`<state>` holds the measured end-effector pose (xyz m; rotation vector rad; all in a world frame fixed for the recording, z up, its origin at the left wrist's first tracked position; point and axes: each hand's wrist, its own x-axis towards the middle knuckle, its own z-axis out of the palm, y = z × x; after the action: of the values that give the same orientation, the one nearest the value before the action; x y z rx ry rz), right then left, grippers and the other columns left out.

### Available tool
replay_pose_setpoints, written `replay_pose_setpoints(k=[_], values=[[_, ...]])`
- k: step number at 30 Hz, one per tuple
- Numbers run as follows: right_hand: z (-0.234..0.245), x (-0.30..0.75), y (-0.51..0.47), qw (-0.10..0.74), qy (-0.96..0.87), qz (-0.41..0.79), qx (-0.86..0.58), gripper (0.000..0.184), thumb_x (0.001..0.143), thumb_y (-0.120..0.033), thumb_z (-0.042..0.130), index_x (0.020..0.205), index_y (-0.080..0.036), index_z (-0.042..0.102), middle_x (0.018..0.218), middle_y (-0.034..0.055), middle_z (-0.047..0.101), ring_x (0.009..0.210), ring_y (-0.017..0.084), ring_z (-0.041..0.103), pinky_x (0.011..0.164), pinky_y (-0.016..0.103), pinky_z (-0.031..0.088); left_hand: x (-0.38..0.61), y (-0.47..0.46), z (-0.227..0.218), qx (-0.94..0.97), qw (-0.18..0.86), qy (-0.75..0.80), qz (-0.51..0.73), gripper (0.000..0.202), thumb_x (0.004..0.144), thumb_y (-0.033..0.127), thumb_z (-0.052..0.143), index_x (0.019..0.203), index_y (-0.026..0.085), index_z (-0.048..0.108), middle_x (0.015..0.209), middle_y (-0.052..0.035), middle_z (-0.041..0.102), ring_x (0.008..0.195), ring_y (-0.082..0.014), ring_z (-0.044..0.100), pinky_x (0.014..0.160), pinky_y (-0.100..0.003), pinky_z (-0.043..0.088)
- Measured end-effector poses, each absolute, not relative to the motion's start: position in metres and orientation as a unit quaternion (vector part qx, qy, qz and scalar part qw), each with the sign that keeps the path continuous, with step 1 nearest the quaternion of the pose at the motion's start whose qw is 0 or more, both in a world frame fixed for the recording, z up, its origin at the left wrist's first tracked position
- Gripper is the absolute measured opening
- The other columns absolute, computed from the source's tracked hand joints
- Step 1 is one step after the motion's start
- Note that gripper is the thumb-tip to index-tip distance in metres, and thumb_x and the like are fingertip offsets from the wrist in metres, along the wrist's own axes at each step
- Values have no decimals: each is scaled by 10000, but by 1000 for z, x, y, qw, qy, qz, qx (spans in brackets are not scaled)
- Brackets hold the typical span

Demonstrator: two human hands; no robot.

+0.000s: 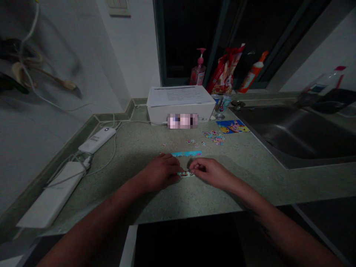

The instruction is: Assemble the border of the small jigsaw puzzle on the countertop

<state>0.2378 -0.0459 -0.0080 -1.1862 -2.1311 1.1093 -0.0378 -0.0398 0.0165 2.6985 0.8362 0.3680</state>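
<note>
A short strip of joined puzzle pieces (184,174) lies on the counter between my hands. My left hand (162,171) rests at its left end, fingers stretched out and lying over it, partly covering it. At the right end, my right hand (208,171) pinches a small puzzle piece at the strip's edge; the fingertips mostly hide it. Just beyond my hands lies a longer blue puzzle strip (186,153). Farther off are a few loose pieces (191,141) and a heap of colourful puzzle pieces (214,137). A bright picture card (233,126) lies beside the heap.
A white box (180,97) stands at the back, with a lit phone (182,121), blurred out, leaning on its front. A power bank (98,140), cables and a long white block (57,194) occupy the left. The steel sink (280,163) is at right. Bottles and a red bag (222,72) stand behind.
</note>
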Motion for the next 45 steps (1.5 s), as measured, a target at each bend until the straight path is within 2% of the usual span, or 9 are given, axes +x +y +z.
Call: replay_pose_setpoints(k=[6,11,19,33,38,45], values=[[-4,233,-43,217,-783,396,-427,153,960,-174,639,1011,-249,762,897,12,774,779,165,686,724,297,521,-36,-41,14,948,122,276,102,219,1048,282,690,1243,287,789,1183,-65,763,1089,-267,670,1021,-459,461],[-2,232,-44,207,-795,368,-436,151,955,-170,632,1001,-238,759,877,13,758,765,171,678,715,304,503,-37,-41,12,953,115,266,93,251,1031,271,708,1269,297,783,1195,-62,758,1086,-264,669,1026,-455,472],[0,229,-49,183,-813,306,-460,126,940,-144,662,949,-247,735,867,8,732,738,168,635,684,304,462,-36,-40,12,954,112,262,97,255,1038,271,699,1277,297,783,1190,-67,756,1090,-268,666,1036,-470,472],[-4,225,-50,174,-817,272,-478,111,944,-132,698,918,-239,716,865,13,712,749,169,618,694,316,422,-36,-39,10,953,115,261,99,261,1034,267,708,1282,284,787,1182,-70,755,1084,-276,675,1008,-484,483],[-3,228,-50,202,-817,267,-469,112,952,-129,704,904,-229,720,855,14,699,772,170,626,716,314,445,-37,-39,11,952,121,262,99,250,1039,266,698,1272,283,787,1182,-65,752,1085,-268,670,1025,-479,476],[4,233,-48,200,-825,260,-459,151,926,-84,709,881,-224,746,848,10,693,765,162,632,716,307,451,-37,-40,9,950,136,260,105,232,1039,270,692,1253,277,781,1194,-66,755,1093,-263,671,1034,-468,474]])
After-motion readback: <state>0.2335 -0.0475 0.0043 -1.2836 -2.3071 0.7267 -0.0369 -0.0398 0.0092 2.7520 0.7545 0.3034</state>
